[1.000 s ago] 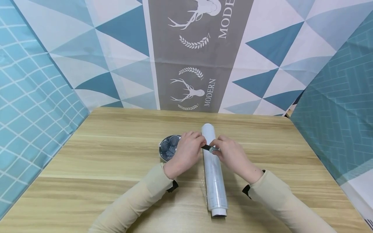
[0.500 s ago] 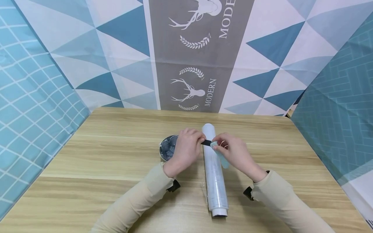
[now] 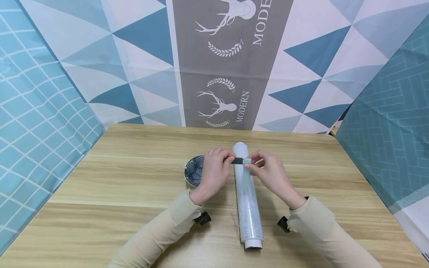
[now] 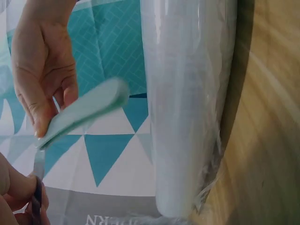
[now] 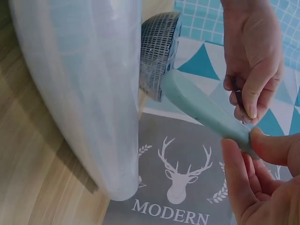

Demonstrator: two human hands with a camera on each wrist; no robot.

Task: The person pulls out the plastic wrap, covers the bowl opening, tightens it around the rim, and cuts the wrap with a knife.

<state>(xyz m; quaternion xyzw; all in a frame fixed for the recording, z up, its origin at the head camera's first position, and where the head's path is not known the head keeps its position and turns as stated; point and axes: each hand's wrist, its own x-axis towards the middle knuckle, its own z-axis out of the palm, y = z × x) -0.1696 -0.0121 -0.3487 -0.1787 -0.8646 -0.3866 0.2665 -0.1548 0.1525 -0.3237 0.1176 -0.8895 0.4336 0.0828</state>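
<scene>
Above a roll of cling film [image 3: 249,214], both hands hold what looks like a folding knife with a pale green handle [image 5: 206,110]. My left hand [image 3: 214,169] pinches its dark, blade-like part [image 3: 238,160]. The thumb and fingers of my right hand [image 3: 269,173] pinch the pivot end of the handle. In the head view the handle's free end hangs toward me over the roll, at an angle to the dark part. The roll lies lengthwise on the table, loose film along its left side.
A bowl [image 3: 192,171] with a dark patterned inside stands left of the roll, partly hidden by my left hand. Its mosaic-like outside [image 5: 157,54] shows in the right wrist view. The wooden table [image 3: 117,178] meets patterned cloth walls [image 3: 144,74] at the back and sides.
The green handle, at first mostly hidden in my right hand, has swung out and now points toward me. Both hands have moved slightly away from me. Roll and bowl stay put.
</scene>
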